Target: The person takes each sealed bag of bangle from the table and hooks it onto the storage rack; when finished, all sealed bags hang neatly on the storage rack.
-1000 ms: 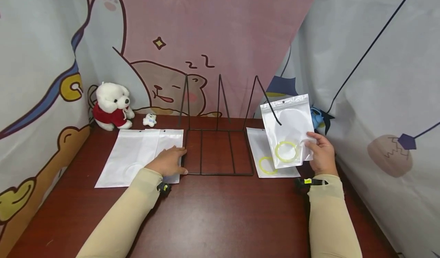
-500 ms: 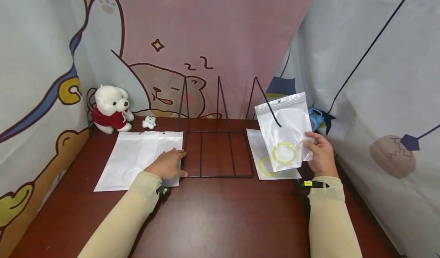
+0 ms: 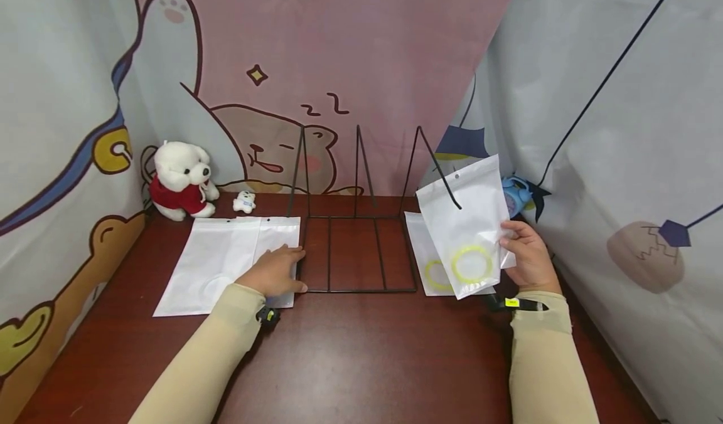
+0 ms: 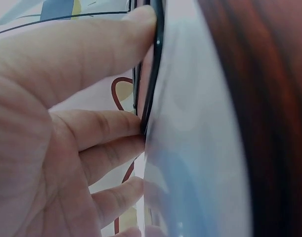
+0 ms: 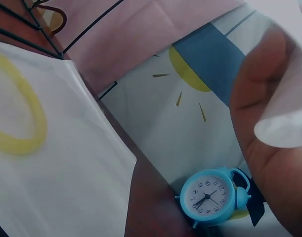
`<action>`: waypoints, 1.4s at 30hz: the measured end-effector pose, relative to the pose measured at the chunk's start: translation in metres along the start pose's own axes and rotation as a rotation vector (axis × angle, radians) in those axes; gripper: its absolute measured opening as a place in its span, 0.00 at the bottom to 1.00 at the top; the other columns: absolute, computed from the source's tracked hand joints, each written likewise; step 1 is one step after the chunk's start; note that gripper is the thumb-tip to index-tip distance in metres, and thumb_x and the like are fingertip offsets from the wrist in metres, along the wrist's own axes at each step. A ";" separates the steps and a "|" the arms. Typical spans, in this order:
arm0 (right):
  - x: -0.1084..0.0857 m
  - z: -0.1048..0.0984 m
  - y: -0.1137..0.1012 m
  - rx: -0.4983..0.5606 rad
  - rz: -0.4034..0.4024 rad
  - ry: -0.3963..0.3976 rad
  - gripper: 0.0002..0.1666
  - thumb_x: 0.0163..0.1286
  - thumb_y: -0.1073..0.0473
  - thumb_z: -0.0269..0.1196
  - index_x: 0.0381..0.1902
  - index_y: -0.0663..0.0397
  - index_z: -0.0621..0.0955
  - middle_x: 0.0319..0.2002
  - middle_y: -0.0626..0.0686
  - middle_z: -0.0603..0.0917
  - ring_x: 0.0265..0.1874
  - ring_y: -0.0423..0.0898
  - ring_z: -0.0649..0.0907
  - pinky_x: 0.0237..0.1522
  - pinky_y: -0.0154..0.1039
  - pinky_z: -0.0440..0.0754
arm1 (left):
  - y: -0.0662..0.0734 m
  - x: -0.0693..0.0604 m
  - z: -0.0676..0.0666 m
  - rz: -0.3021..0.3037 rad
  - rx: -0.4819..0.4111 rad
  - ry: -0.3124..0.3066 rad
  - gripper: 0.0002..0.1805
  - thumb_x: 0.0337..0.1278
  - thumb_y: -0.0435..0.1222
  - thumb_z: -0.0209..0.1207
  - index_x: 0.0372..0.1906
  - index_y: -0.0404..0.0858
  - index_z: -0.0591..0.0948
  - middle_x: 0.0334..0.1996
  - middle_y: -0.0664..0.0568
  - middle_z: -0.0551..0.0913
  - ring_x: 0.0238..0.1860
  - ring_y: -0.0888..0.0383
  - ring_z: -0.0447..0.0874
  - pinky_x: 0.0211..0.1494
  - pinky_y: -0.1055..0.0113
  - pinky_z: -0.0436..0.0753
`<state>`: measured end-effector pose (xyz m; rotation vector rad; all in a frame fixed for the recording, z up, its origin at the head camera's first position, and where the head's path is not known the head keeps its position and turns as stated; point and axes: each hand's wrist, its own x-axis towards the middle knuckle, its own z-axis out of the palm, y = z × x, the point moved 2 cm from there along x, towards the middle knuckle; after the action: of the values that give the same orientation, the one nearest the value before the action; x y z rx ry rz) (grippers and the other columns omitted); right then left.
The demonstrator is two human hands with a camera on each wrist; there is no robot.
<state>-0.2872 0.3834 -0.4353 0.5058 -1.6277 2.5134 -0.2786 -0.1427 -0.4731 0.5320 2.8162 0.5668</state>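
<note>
Between the thumb and fingers of my right hand (image 3: 531,258) is the edge of a white pouch (image 3: 460,223) with a yellow ring showing near its bottom. The pouch is raised and tilted, and the right sloping prong of the black wire rack (image 3: 358,291) crosses in front of it. Beneath it lies another white pouch (image 3: 418,236) with a yellow ring (image 5: 39,123). My left hand (image 3: 273,270) rests its extended thumb and fingers against the rack's left side; the left wrist view shows their tips on the black wire (image 4: 153,74).
White pouches (image 3: 203,254) lie left of the rack, partly under my left hand. A white plush dog (image 3: 179,176) in red and a tiny white figure (image 3: 245,202) are at the back left. A blue alarm clock (image 5: 207,197) stands at the back right. Printed curtains surround the table (image 3: 350,361).
The raised pouch has moved slightly left and tilted further, with its lower end down and nearer the front. My right hand still grips it; my left hand stays at the rack.
</note>
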 end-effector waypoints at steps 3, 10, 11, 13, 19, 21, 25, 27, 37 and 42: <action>-0.001 -0.001 0.000 0.047 0.011 -0.086 0.29 0.77 0.82 0.44 0.51 0.58 0.88 0.47 0.55 0.91 0.43 0.47 0.91 0.45 0.39 0.91 | 0.000 0.001 0.001 0.001 0.002 -0.005 0.47 0.57 0.46 0.75 0.77 0.30 0.70 0.79 0.38 0.67 0.82 0.34 0.56 0.81 0.31 0.54; -0.002 0.001 -0.002 0.142 0.032 -0.236 0.30 0.77 0.83 0.41 0.53 0.58 0.87 0.50 0.56 0.91 0.46 0.49 0.91 0.50 0.41 0.90 | 0.001 0.001 0.000 -0.007 0.005 -0.008 0.47 0.57 0.46 0.76 0.77 0.30 0.70 0.79 0.38 0.67 0.82 0.34 0.56 0.81 0.31 0.53; -0.001 0.001 -0.002 0.162 0.027 -0.255 0.30 0.77 0.83 0.40 0.54 0.59 0.86 0.51 0.56 0.91 0.47 0.49 0.91 0.51 0.41 0.90 | 0.001 0.001 -0.001 -0.009 0.005 -0.008 0.47 0.57 0.46 0.76 0.77 0.30 0.70 0.79 0.38 0.67 0.82 0.34 0.56 0.81 0.31 0.53; -0.001 0.002 -0.002 0.199 0.016 -0.285 0.31 0.77 0.83 0.39 0.55 0.61 0.85 0.53 0.58 0.90 0.48 0.51 0.91 0.52 0.42 0.90 | 0.001 0.000 -0.001 -0.008 0.005 -0.010 0.47 0.57 0.46 0.76 0.77 0.30 0.70 0.79 0.38 0.67 0.82 0.34 0.56 0.81 0.31 0.53; -0.004 0.003 -0.002 0.263 0.001 -0.355 0.31 0.77 0.83 0.36 0.56 0.66 0.83 0.54 0.61 0.89 0.49 0.53 0.90 0.53 0.44 0.90 | 0.002 -0.001 0.001 0.001 0.010 -0.015 0.47 0.58 0.46 0.75 0.77 0.30 0.70 0.79 0.38 0.67 0.82 0.33 0.56 0.81 0.31 0.54; -0.004 0.003 -0.002 0.265 0.005 -0.361 0.30 0.77 0.83 0.37 0.56 0.65 0.83 0.54 0.61 0.89 0.49 0.53 0.90 0.53 0.44 0.90 | 0.002 -0.001 0.001 0.003 0.013 -0.015 0.47 0.58 0.46 0.75 0.77 0.30 0.70 0.79 0.38 0.66 0.82 0.33 0.56 0.81 0.30 0.54; -0.002 0.006 -0.002 0.269 0.009 -0.359 0.28 0.77 0.82 0.39 0.55 0.65 0.83 0.54 0.61 0.89 0.49 0.53 0.90 0.51 0.44 0.90 | 0.002 0.000 0.000 0.003 0.016 -0.010 0.47 0.58 0.46 0.75 0.77 0.30 0.69 0.79 0.38 0.66 0.82 0.34 0.55 0.81 0.31 0.54; -0.001 0.007 -0.002 0.281 0.008 -0.360 0.27 0.77 0.82 0.40 0.54 0.65 0.84 0.54 0.61 0.89 0.48 0.54 0.90 0.51 0.44 0.90 | 0.001 0.000 0.000 0.001 0.011 -0.008 0.47 0.58 0.46 0.75 0.77 0.30 0.69 0.79 0.38 0.66 0.82 0.33 0.55 0.81 0.31 0.53; -0.002 0.005 0.001 0.243 0.032 -0.370 0.32 0.76 0.82 0.35 0.52 0.61 0.85 0.52 0.58 0.90 0.48 0.51 0.90 0.49 0.42 0.90 | 0.001 0.000 0.000 0.004 0.019 -0.002 0.47 0.57 0.47 0.75 0.77 0.29 0.69 0.79 0.38 0.67 0.82 0.33 0.56 0.81 0.30 0.53; -0.001 0.009 -0.001 0.232 0.031 -0.392 0.31 0.76 0.82 0.37 0.52 0.62 0.85 0.52 0.59 0.90 0.48 0.51 0.90 0.49 0.42 0.90 | 0.002 0.000 -0.001 0.009 0.020 -0.003 0.47 0.57 0.47 0.75 0.77 0.29 0.70 0.79 0.37 0.67 0.81 0.33 0.57 0.80 0.30 0.54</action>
<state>-0.2836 0.3758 -0.4316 1.0649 -1.4588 2.7754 -0.2782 -0.1411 -0.4719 0.5488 2.8208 0.5392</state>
